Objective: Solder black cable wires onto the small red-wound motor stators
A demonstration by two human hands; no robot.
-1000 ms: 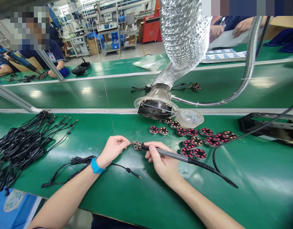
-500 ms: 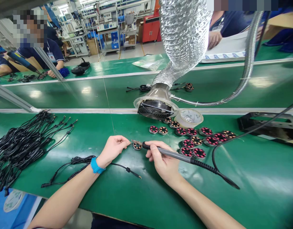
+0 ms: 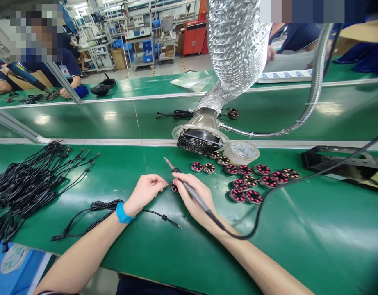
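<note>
My left hand, with a blue band at the wrist, is closed in a pinch at the left of a small motor stator. A thin strand of solder wire runs down from above into this hand; a tiny gold-coloured tip shows at the fingertips. In my right hand is a soldering iron, held like a pen. Its bare tip points up and away to the left, clear of the stator. The right fingers partly hide the stator, which lies on the green bench.
Several copper-wound stators lie to the right, near a tape roll. A fan-fitted extraction hood hangs above. Black cables are heaped at left; one coiled cable lies by my left forearm. A black stand sits at right.
My right hand has turned the soldering iron, lifting its tip off the stator and pointing it up and away. The iron's cord has swung with it. My left hand has stayed in place.
</note>
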